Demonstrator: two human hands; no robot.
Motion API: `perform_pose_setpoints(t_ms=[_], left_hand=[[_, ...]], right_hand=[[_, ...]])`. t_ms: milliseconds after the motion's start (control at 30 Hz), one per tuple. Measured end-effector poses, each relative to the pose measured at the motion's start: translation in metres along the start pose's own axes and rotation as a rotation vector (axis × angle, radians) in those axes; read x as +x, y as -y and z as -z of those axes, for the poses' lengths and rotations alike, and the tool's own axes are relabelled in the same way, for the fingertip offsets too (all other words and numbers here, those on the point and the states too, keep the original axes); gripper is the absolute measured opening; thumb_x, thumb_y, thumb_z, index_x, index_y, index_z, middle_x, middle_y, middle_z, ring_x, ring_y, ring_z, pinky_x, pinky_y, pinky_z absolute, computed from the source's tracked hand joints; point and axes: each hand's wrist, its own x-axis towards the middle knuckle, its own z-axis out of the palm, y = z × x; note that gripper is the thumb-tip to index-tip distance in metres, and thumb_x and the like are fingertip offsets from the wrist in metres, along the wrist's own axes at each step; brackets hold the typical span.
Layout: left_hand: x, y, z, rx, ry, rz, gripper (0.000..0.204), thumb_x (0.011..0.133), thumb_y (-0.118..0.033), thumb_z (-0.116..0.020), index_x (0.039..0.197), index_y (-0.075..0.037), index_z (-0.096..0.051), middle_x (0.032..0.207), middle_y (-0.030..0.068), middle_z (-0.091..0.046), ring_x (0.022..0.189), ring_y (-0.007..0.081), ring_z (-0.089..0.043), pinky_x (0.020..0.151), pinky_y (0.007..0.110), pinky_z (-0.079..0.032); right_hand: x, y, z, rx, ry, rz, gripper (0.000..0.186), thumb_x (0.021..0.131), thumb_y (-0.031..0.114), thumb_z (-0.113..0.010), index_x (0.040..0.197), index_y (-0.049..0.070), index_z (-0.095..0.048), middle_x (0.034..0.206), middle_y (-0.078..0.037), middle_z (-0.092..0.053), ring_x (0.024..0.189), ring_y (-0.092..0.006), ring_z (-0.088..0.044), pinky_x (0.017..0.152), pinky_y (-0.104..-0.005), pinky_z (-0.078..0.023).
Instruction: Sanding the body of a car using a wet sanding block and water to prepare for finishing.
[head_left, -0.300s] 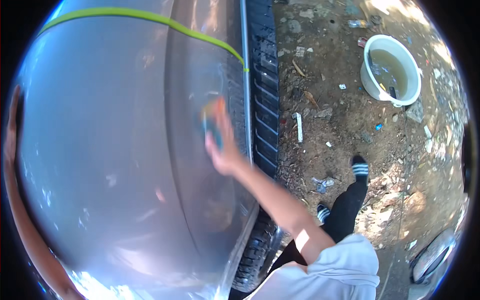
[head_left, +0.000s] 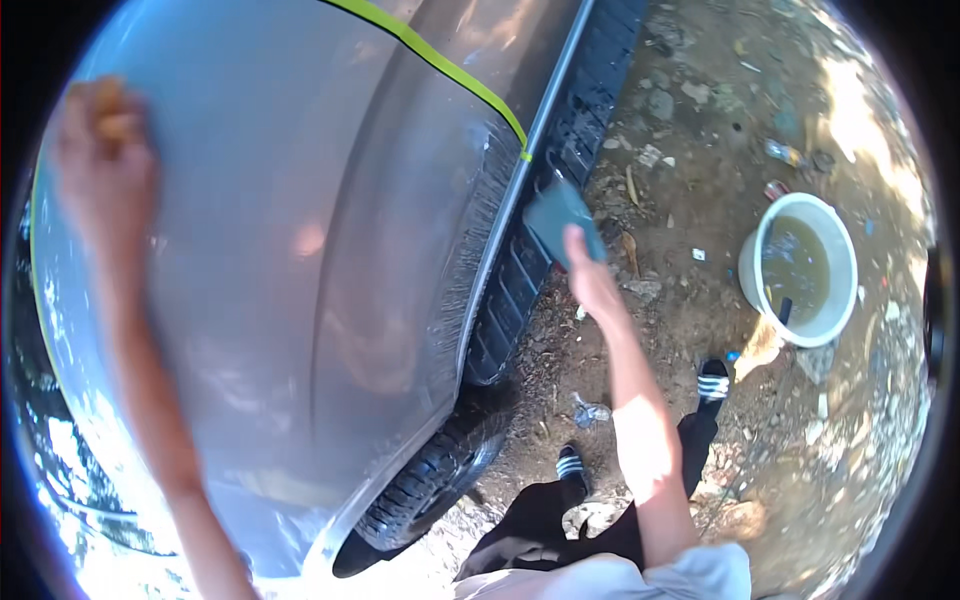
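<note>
- Sanding block (head_left: 562, 222), grey-blue, flat and rectangular: pinched at its lower edge by right hand (head_left: 592, 280), lifted clear of the panel, hovering over the tyre tread at about 1 o'clock from frame centre.
- Left hand (head_left: 100, 150): closed around a small yellowish pad (head_left: 112, 110), pressed on the car panel (head_left: 300, 260) at 10 o'clock; well apart from the right.
- Handling advice, as judgement: best laid flat on return, worked in even overlapping strokes, kept short of the yellow tape line (head_left: 440, 68); wetted in the bucket when dragging.
- Panel finish: grey, dull and streaked wet near the wheel-arch edge, smoother and reflective toward 9 o'clock.
- Bucket (head_left: 848, 262): white, murky water, on bare dirt at 3 o'clock.
- Tyre (head_left: 520, 290): black, deep tread, just beside panel edge.
</note>
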Motion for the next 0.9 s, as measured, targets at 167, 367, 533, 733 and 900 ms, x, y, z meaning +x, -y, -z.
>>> perform_pose_setpoints(t_ms=[167,367,533,733,900], left_hand=[[-0.088,-0.197,-0.058,-0.138,0.380,-0.173,0.052,0.078,-0.014,-0.069,0.128,-0.015,-0.055,0.151,0.0194,-0.040,0.140,0.0393,-0.039,0.110,0.063,-0.033],[-0.243,-0.311,-0.080,-0.448,0.851,-0.505,0.039,0.083,-0.015,-0.064,0.121,-0.014,-0.062,0.150,0.0168,-0.043,0.142,0.0374,-0.037,0.120,0.049,-0.026],[-0.229,-0.518,-0.058,-1.372,0.754,0.026,0.027,0.066,-0.005,-0.068,0.093,-0.007,-0.069,0.130,0.0161,-0.061,0.121,0.0372,-0.056,0.102,0.048,-0.045],[-0.055,-0.845,0.044,-2.030,0.696,-0.032,0.020,0.078,-0.020,-0.068,0.096,-0.012,-0.065,0.118,0.0155,-0.056,0.101,0.0365,-0.059,0.084,0.048,-0.052],[-0.155,-0.980,-0.015,-1.111,1.269,0.086,0.030,0.089,-0.020,-0.062,0.118,-0.016,-0.070,0.130,0.0113,-0.052,0.123,0.0273,-0.049,0.096,0.042,-0.042]], right_hand=[[0.030,-0.092,0.112,-0.070,-0.148,-0.077,0.088,0.097,0.071,-0.038,0.145,-0.002,-0.045,0.149,-0.017,-0.047,0.138,-0.0240,-0.041,0.117,-0.0360,-0.026],[0.056,-0.118,0.319,-0.420,-0.432,-0.335,0.087,0.096,0.068,-0.044,0.140,-0.006,-0.049,0.141,-0.019,-0.055,0.126,-0.0308,-0.053,0.111,-0.0398,-0.034],[0.045,-0.142,0.482,-0.898,-0.550,0.171,0.061,0.104,0.042,-0.048,0.141,-0.006,-0.046,0.136,-0.028,-0.054,0.126,-0.0404,-0.052,0.106,-0.0425,-0.039],[0.034,-0.190,0.607,-1.522,-0.222,-0.054,0.050,0.091,0.007,-0.053,0.139,-0.002,-0.046,0.138,-0.024,-0.048,0.125,-0.0422,-0.048,0.105,-0.0481,-0.039],[0.103,-0.274,0.523,-1.590,0.066,-0.162,0.065,0.080,0.005,-0.062,0.142,-0.001,-0.043,0.142,-0.020,-0.050,0.133,-0.0390,-0.045,0.117,-0.0474,-0.031]])
